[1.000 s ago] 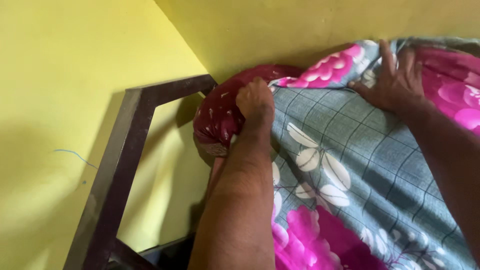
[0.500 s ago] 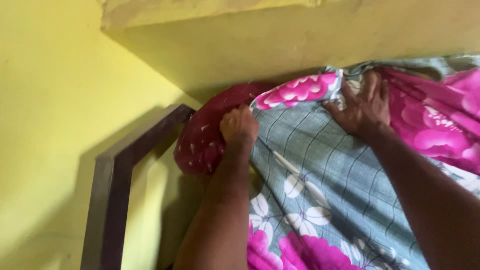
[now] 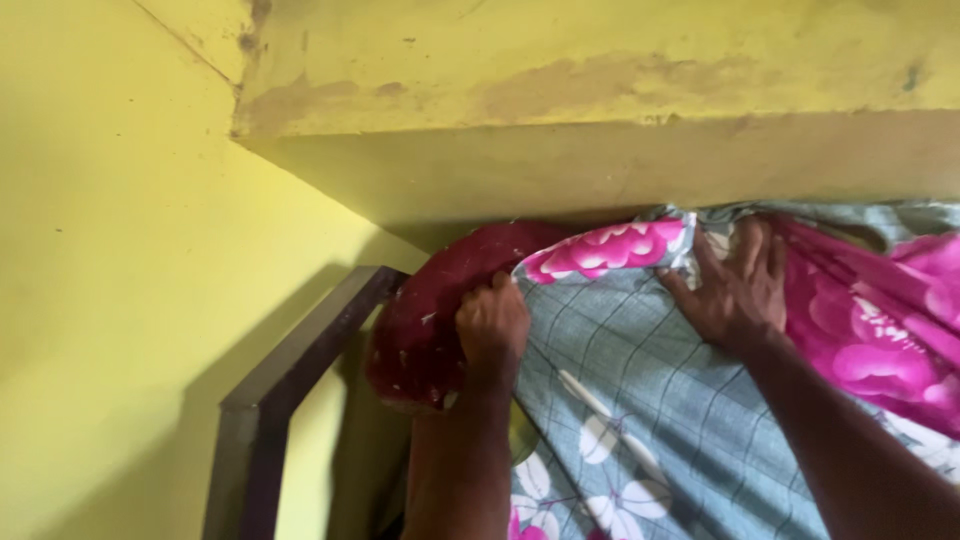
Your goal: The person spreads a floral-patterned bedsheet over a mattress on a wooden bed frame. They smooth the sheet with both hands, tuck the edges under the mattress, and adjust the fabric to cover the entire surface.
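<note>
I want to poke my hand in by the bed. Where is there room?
There is a gap between the dark frame and the red mattress. Up at the corner it is crowded: left hand grips the sheet, right hand presses it by the wall.

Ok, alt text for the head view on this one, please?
Two hands work a flowered grey-and-pink bedsheet at a bed corner: the left hand grips its edge over the dark red mattress, and the right hand presses flat on the sheet. Yellow walls and a dark bed frame surround them.
</note>
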